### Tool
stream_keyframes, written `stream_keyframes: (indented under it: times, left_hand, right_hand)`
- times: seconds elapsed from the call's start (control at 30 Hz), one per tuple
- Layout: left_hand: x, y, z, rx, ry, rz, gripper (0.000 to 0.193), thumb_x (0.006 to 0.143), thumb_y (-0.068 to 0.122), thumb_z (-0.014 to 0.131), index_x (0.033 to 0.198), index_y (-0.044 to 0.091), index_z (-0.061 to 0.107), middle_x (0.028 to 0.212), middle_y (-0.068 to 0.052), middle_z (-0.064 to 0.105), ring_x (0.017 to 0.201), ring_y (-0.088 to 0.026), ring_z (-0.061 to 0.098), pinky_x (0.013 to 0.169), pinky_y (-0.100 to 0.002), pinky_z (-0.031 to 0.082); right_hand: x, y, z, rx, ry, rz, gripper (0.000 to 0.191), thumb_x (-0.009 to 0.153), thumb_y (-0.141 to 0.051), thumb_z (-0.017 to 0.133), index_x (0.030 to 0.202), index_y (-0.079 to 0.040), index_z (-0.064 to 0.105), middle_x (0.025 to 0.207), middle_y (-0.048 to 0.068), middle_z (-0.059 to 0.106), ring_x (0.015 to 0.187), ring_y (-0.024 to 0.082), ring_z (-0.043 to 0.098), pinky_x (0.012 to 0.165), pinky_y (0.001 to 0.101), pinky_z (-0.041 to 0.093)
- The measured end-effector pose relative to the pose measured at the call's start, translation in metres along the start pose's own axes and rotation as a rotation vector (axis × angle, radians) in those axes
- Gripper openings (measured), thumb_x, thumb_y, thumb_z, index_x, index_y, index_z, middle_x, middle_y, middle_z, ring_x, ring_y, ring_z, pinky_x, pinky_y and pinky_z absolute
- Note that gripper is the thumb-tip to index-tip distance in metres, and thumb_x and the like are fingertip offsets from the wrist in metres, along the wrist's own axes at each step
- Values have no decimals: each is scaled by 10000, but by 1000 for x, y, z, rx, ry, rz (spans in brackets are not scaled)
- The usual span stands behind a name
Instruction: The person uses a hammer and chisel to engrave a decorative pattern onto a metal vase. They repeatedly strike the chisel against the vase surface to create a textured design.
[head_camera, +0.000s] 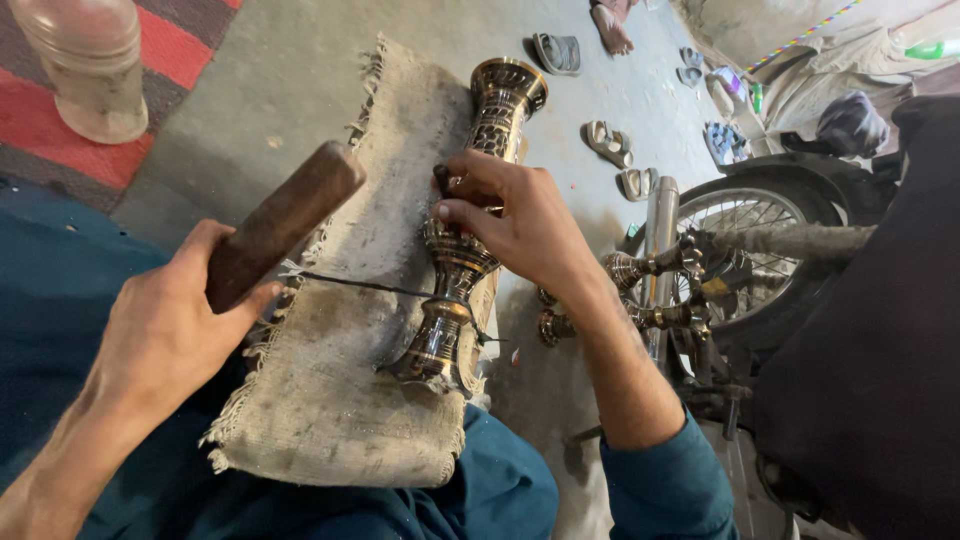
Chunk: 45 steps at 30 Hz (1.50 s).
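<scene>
Two grips: left hand (170, 320) fist tight round wooden mallet (280, 222), right hand (520, 225) fingertips pinched on chisel (441, 182) atop brass vase (465, 230).

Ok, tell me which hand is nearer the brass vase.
Right. The right hand rests on the brass vase at its middle, pressing a small tool to it. The left hand is off to the side over the burlap cloth, gripping a wooden mallet.

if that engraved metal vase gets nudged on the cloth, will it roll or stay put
The engraved metal vase lies on its side and is round, so it would probably roll, though the coarse burlap cloth may slow it. Its flared ends would likely curve its path. It looks like solid brass, probably heavy and stiff. The right hand steadies it.
</scene>
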<state>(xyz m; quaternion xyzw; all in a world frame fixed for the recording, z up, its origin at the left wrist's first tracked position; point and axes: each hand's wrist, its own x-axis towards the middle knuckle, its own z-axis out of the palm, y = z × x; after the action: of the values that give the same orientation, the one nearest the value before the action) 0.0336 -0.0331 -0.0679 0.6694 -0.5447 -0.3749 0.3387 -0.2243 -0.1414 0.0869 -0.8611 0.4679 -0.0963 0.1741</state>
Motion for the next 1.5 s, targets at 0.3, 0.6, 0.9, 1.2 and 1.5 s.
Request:
stream_keyframes:
  times: [0.3, 0.6, 0.9, 1.2, 1.5]
  left_hand:
    - [-8, 22, -6, -104, -112, 8, 634, 822, 219, 757, 1365, 69, 467, 957, -283, 712, 930, -454, 710, 726, -509, 556]
    - [-10, 22, -7, -173, -99, 90, 852, 777, 89, 720, 1542, 46, 347, 1005, -220, 678, 683, -345, 669, 626, -465, 554]
    - [-8, 33, 1, -74, -2, 200, 725, 768, 68, 700, 1433, 89, 411, 1112, -275, 679, 920, -458, 685, 795, -539, 514]
    - [-5, 43, -2, 231, 70, 353, 943, 750, 59, 761, 1580, 247, 354, 1042, -199, 662, 879, -439, 658, 807, -534, 521]
    - [-1, 39, 2, 139, 162, 382, 933, 796, 18, 733, 1621, 226, 350, 1047, -160, 644, 953, -351, 666, 877, -497, 528]
  right_hand:
    - [0, -3, 2, -25, -56, 34, 402, 938, -262, 741, 1274, -51, 673, 1060, 151, 794, 992, 231, 791, 837, 367, 646]
    - [2, -5, 0, -37, -79, -47, 324, 952, -227, 735, 1228, -62, 690, 993, 130, 802, 871, 205, 806, 750, 355, 646]
    - [-3, -9, -1, -4, -40, -123, 316, 962, -201, 744, 1224, -45, 662, 925, 140, 782, 854, 223, 804, 714, 354, 613]
    - [-7, -1, -1, 6, -43, -167, 220, 982, -172, 725, 1163, -59, 669, 955, 115, 798, 871, 215, 810, 715, 366, 614]
    - [-9, 2, 2, -14, -11, -139, 264, 953, -175, 742, 1188, -71, 685, 1018, 126, 799, 911, 222, 808, 776, 337, 649]
